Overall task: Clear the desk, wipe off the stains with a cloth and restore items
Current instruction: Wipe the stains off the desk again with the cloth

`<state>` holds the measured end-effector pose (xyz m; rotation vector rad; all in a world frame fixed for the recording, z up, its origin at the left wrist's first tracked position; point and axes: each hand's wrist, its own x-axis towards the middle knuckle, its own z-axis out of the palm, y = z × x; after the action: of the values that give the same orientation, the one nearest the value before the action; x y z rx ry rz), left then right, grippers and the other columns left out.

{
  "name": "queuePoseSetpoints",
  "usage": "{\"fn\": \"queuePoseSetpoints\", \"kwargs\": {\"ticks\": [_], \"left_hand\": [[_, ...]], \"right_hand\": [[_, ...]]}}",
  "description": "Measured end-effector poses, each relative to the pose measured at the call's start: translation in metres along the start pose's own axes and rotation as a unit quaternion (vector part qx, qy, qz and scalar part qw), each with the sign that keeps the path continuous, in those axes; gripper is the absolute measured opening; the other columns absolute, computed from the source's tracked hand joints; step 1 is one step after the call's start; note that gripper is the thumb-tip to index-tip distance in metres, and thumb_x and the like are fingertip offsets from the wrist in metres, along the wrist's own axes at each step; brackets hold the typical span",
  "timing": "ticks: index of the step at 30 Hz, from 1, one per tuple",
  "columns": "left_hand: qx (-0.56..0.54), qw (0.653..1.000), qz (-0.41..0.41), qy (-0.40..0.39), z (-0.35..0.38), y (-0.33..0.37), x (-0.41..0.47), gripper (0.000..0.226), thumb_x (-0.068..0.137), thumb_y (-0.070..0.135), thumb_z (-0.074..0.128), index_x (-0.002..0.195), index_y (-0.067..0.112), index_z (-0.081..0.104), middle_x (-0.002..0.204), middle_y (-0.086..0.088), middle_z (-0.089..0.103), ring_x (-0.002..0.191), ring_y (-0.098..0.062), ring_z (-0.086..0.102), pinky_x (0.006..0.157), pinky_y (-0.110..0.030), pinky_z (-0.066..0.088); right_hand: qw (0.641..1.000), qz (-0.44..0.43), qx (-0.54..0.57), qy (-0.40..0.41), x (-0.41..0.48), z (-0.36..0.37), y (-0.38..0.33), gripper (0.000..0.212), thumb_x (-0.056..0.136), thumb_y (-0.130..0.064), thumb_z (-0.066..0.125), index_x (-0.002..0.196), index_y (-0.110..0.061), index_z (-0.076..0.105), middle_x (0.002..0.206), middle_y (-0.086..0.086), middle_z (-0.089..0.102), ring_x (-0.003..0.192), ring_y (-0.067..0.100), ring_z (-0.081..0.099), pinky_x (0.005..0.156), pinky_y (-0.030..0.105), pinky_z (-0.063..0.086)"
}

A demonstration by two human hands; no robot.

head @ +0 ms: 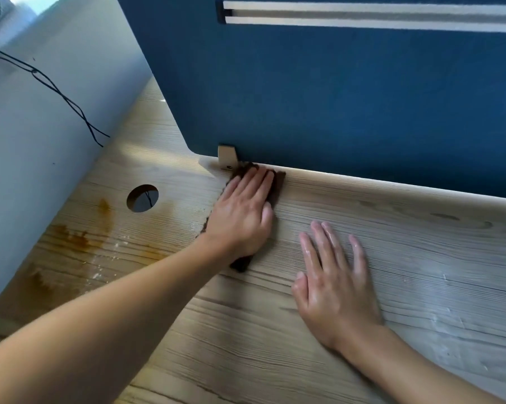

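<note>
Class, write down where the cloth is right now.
In the head view, the cloth lies left of centre under the left hand, beside the divider bracket, right of the cable hole.

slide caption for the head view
Left hand presses brown cloth to desk by blue divider, right hand flat beside it, stains at far left

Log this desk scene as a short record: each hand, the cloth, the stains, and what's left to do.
left hand: flat on the brown cloth, pressing it to the desk by the blue partition
right hand: flat on bare desk, holding nothing
stains: orange-brown, left of the cable hole, apart from the cloth
remaining: stains not yet wiped
</note>
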<state>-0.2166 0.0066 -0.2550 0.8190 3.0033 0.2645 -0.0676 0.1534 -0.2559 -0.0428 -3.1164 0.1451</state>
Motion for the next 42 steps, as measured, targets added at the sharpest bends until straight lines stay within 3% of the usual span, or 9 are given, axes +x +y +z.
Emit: {"fn": "queuePoseSetpoints", "kwargs": {"ticks": [5, 11, 13, 16, 18, 25, 33, 39, 42], "left_hand": [[0.01, 1.0, -0.016, 0.012, 0.003, 0.01, -0.006, 0.07, 0.093, 0.04, 0.018, 0.157, 0.014, 0.027, 0.164, -0.003, 0.023, 0.153, -0.014, 0.014, 0.125, -0.036, 0.01], [-0.019, 0.976, 0.208, -0.058, -0.006, 0.013, -0.096, 0.062, 0.1, 0.036, 0.031, 0.158, 0.018, 0.022, 0.166, 0.001, 0.013, 0.154, -0.011, 0.003, 0.126, -0.035, 0.008], [-0.03, 0.984, 0.172, -0.044, -0.004, 0.004, -0.086, 0.062, 0.097, 0.036, 0.033, 0.157, 0.02, 0.028, 0.165, 0.001, 0.019, 0.153, -0.011, 0.009, 0.125, -0.036, 0.011], [-0.013, 0.999, -0.033, -0.005, -0.01, -0.013, -0.039, 0.066, 0.095, 0.04, 0.025, 0.158, 0.023, 0.022, 0.166, 0.002, 0.014, 0.153, -0.01, 0.005, 0.126, -0.037, 0.007], [0.008, 0.995, -0.095, -0.008, -0.008, -0.017, -0.028, 0.068, 0.095, 0.042, 0.018, 0.16, 0.022, 0.014, 0.167, 0.002, 0.006, 0.153, -0.009, -0.002, 0.126, -0.036, 0.002], [-0.022, 0.991, 0.125, -0.046, -0.01, -0.007, -0.113, 0.064, 0.098, 0.04, 0.026, 0.159, 0.021, 0.019, 0.166, 0.002, 0.01, 0.153, -0.009, 0.0, 0.126, -0.035, 0.005], [-0.001, 0.995, -0.103, -0.015, -0.01, -0.044, -0.03, 0.067, 0.097, 0.042, 0.018, 0.16, 0.022, 0.011, 0.167, 0.003, 0.004, 0.153, -0.008, -0.005, 0.125, -0.033, -0.004], [-0.02, 0.996, 0.081, -0.038, -0.014, -0.008, -0.116, 0.064, 0.098, 0.041, 0.028, 0.159, 0.02, 0.02, 0.166, 0.002, 0.011, 0.153, -0.009, 0.0, 0.125, -0.034, 0.004], [-0.019, 0.996, 0.072, -0.043, -0.013, -0.018, -0.111, 0.065, 0.098, 0.042, 0.025, 0.159, 0.023, 0.016, 0.166, 0.004, 0.007, 0.153, -0.006, -0.004, 0.126, -0.033, 0.003]], "right_hand": [[1.0, 0.003, 0.001, -0.002, 0.001, 0.0, -0.001, 0.065, 0.089, -0.038, 0.033, 0.145, -0.009, 0.048, 0.156, 0.013, 0.037, 0.148, 0.025, 0.029, 0.116, 0.059, 0.024], [1.0, -0.004, -0.005, 0.005, 0.002, -0.001, -0.001, 0.065, 0.089, -0.039, 0.032, 0.142, -0.004, 0.051, 0.155, 0.015, 0.039, 0.147, 0.026, 0.031, 0.115, 0.059, 0.025], [1.0, -0.004, -0.006, 0.004, 0.002, -0.001, -0.001, 0.065, 0.089, -0.038, 0.033, 0.142, -0.005, 0.051, 0.155, 0.015, 0.039, 0.147, 0.027, 0.031, 0.115, 0.059, 0.025], [1.0, -0.006, -0.018, 0.007, 0.002, 0.0, -0.004, 0.064, 0.089, -0.038, 0.033, 0.141, -0.006, 0.051, 0.154, 0.017, 0.04, 0.146, 0.029, 0.033, 0.115, 0.061, 0.024], [1.0, -0.004, -0.029, 0.01, 0.003, -0.002, -0.006, 0.064, 0.088, -0.038, 0.033, 0.139, -0.004, 0.053, 0.15, 0.019, 0.044, 0.143, 0.031, 0.036, 0.114, 0.061, 0.024], [0.999, -0.035, 0.011, 0.009, -0.011, -0.001, -0.051, 0.072, 0.089, -0.042, 0.035, 0.144, 0.003, 0.044, 0.151, 0.023, 0.042, 0.143, 0.034, 0.036, 0.114, 0.06, 0.027], [0.999, -0.043, -0.01, -0.01, -0.013, 0.006, -0.054, 0.069, 0.091, -0.041, 0.034, 0.148, -0.004, 0.039, 0.156, 0.025, 0.031, 0.148, 0.036, 0.025, 0.116, 0.061, 0.023], [0.999, -0.045, -0.019, -0.02, -0.014, 0.004, -0.055, 0.069, 0.09, -0.042, 0.033, 0.145, -0.002, 0.045, 0.156, 0.026, 0.031, 0.148, 0.038, 0.025, 0.115, 0.062, 0.023], [0.998, -0.047, -0.022, -0.023, -0.013, 0.003, -0.055, 0.069, 0.091, -0.042, 0.033, 0.146, -0.002, 0.043, 0.156, 0.026, 0.03, 0.149, 0.037, 0.023, 0.116, 0.061, 0.021]]}}
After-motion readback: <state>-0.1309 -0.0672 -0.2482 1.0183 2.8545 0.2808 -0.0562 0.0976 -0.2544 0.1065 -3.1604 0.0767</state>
